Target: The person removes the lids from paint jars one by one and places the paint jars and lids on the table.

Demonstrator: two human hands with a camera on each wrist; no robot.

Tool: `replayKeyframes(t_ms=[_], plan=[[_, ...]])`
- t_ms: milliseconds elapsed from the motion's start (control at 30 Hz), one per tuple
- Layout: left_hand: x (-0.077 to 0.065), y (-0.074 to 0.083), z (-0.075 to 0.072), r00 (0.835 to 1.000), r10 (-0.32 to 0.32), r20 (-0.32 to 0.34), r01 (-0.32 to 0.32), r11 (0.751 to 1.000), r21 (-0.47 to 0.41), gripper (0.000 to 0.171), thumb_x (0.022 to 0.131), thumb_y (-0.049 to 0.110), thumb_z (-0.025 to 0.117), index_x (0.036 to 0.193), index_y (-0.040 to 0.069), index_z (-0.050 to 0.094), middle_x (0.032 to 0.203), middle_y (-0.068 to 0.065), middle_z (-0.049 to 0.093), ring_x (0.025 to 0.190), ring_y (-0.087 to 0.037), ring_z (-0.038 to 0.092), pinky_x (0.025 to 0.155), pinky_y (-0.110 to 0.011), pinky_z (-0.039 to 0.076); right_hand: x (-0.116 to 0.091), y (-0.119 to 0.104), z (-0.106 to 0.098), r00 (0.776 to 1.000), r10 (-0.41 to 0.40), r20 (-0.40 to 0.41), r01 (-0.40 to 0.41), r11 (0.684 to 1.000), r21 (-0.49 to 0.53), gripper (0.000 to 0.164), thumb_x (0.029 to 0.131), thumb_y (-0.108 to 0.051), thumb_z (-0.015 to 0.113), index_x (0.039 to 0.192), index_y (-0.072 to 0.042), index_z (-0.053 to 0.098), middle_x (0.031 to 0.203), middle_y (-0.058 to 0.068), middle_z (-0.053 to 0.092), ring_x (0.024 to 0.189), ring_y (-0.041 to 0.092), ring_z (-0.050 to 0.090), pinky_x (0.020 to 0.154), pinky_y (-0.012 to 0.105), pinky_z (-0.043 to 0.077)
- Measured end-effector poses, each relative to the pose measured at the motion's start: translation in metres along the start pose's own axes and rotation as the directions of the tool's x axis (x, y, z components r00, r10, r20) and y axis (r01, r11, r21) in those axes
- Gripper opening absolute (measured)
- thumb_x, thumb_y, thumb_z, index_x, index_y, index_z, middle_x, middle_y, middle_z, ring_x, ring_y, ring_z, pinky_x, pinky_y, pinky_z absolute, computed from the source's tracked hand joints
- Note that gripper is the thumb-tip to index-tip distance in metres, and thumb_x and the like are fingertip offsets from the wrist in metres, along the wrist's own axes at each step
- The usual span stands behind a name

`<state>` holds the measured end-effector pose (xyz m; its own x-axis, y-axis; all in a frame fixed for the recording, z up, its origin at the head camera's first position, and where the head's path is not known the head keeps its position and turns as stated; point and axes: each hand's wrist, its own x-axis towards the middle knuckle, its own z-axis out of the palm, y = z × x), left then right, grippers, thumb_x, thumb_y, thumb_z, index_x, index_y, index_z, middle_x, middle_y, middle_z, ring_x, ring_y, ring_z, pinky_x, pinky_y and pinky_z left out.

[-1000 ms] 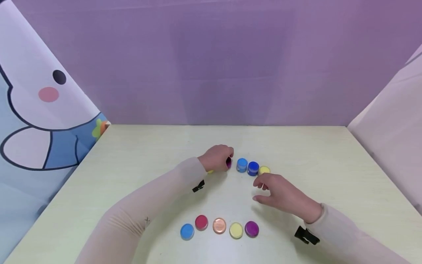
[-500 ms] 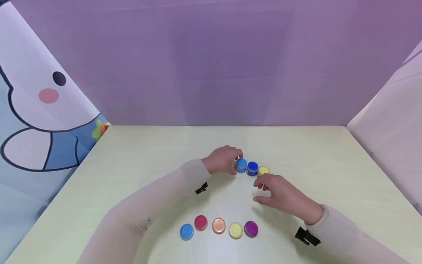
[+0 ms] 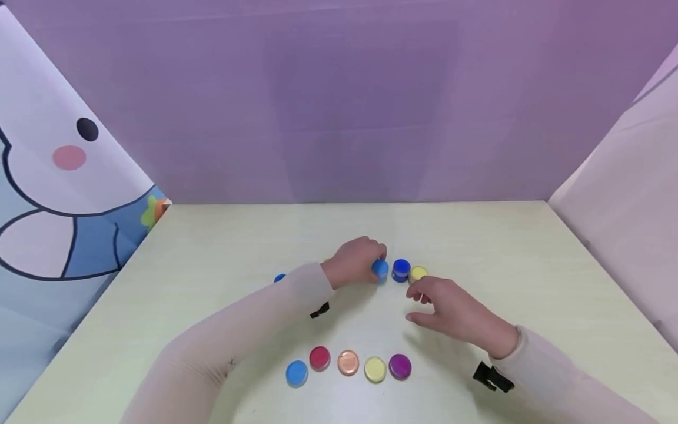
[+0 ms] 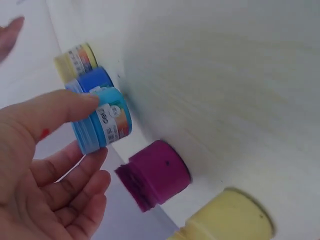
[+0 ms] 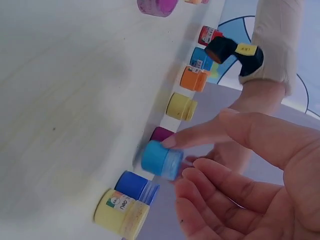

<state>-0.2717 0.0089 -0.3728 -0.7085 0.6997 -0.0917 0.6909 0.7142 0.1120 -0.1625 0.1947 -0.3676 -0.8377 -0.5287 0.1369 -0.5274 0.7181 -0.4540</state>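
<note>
- Head view: the left hand [image 3: 356,261] pinches the light blue jar [image 3: 380,270], which sits at its fingertips, on the hand's right side; this hand is nearer to it than the right hand [image 3: 447,306]. The jar's axis looks roughly upright. Just beside it, farther right of the left hand, come the dark blue jar [image 3: 401,270] and the end yellow jar [image 3: 418,274]. The right hand, thumb and fingers apart, holds nothing; the end yellow jar is just beyond its fingertips. A row of round coloured pieces [image 3: 348,363] lies on the person's side of both hands.
- Left wrist view: the thumb presses one side of the light blue jar, fingertips the opposite side; I cannot tell whether its base touches the table. The purple jar [image 4: 159,171] is near the fingertips, opposite the dark blue jar, with a second yellow jar [image 4: 232,217] past it.
- Right wrist view: the light blue jar appears beyond the right fingertips. Past the left hand's thumb, the row runs on to an orange jar [image 5: 194,78] and a red jar [image 5: 208,34].
</note>
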Motion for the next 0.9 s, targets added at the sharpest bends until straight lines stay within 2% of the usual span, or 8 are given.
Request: replayKeyframes(t_ms=[133,300,400,500,667,767,900], plan=[[-0.019,0.009,0.0,0.999,0.042,0.015,-0.042,0.999,0.005,0.035,0.076,0.03,0.073,0.103,0.015,0.058,0.091,0.006,0.057,0.082,-0.009,0.047,0.074,-0.021,0.041,0.004,0.001,0.002,1.0,-0.017,-0.001,0.017,1.0,-0.001,0.026,0.075,-0.018,0.072,0.093,-0.005,0.059,0.084,0.0,0.059,0.074,0.016,0.054,0.065,0.028,0.046],[-0.045,0.018,0.005,0.996,0.084,0.032,-0.083,0.995,-0.054,0.034,0.074,0.032,0.073,0.1,0.016,0.059,0.086,0.007,0.057,0.077,-0.008,0.047,0.07,-0.018,0.041,0.012,-0.002,0.009,0.999,-0.046,0.004,0.046,0.999,0.003,0.025,0.076,-0.017,0.072,0.093,-0.005,0.058,0.083,0.0,0.058,0.073,0.016,0.053,0.065,0.027,0.046],[-0.058,0.018,0.009,0.996,0.083,0.033,-0.08,0.993,-0.09,0.031,0.074,0.031,0.074,0.096,0.016,0.06,0.081,0.009,0.055,0.074,-0.007,0.047,0.066,-0.018,0.041,0.018,-0.005,0.014,0.997,-0.081,0.01,0.081,0.997,0.016,0.025,0.076,-0.016,0.071,0.093,-0.004,0.058,0.084,0.001,0.059,0.074,0.015,0.054,0.066,0.027,0.046],[-0.068,0.016,0.013,0.996,0.073,0.042,-0.067,0.99,-0.128,0.027,0.073,0.028,0.075,0.092,0.016,0.059,0.076,0.01,0.053,0.07,-0.007,0.047,0.064,-0.018,0.04,0.023,-0.01,0.023,0.993,-0.108,0.048,0.106,0.994,0.04,0.025,0.077,-0.017,0.071,0.095,-0.004,0.059,0.086,0.001,0.059,0.075,0.014,0.054,0.067,0.027,0.047],[-0.074,0.012,0.02,0.996,0.078,0.035,-0.067,0.967,-0.244,0.029,0.072,0.026,0.076,0.093,0.017,0.058,0.076,0.012,0.052,0.072,-0.006,0.047,0.066,-0.018,0.04,0.026,-0.016,0.033,0.989,-0.121,0.089,0.115,0.99,0.076,0.024,0.077,-0.017,0.071,0.097,-0.008,0.06,0.088,-0.003,0.059,0.077,0.012,0.053,0.069,0.025,0.046],[-0.075,0.009,0.024,0.997,0.078,0.025,-0.066,0.941,-0.332,0.035,0.071,0.025,0.077,0.098,0.017,0.057,0.081,0.014,0.053,0.076,-0.004,0.048,0.069,-0.017,0.041,0.028,-0.02,0.034,0.989,-0.122,0.087,0.115,0.99,0.086,0.024,0.077,-0.017,0.071,0.096,-0.01,0.059,0.089,-0.005,0.058,0.078,0.011,0.053,0.069,0.025,0.045],[-0.077,0.005,0.028,0.996,0.068,0.053,-0.039,0.905,-0.423,0.04,0.069,0.023,0.079,0.101,0.018,0.056,0.084,0.014,0.053,0.078,-0.003,0.048,0.072,-0.018,0.041,0.032,-0.025,0.035,0.99,-0.119,0.071,0.115,0.992,0.057,0.022,0.077,-0.019,0.071,0.095,-0.011,0.059,0.087,-0.005,0.056,0.077,0.011,0.052,0.069,0.025,0.045]])
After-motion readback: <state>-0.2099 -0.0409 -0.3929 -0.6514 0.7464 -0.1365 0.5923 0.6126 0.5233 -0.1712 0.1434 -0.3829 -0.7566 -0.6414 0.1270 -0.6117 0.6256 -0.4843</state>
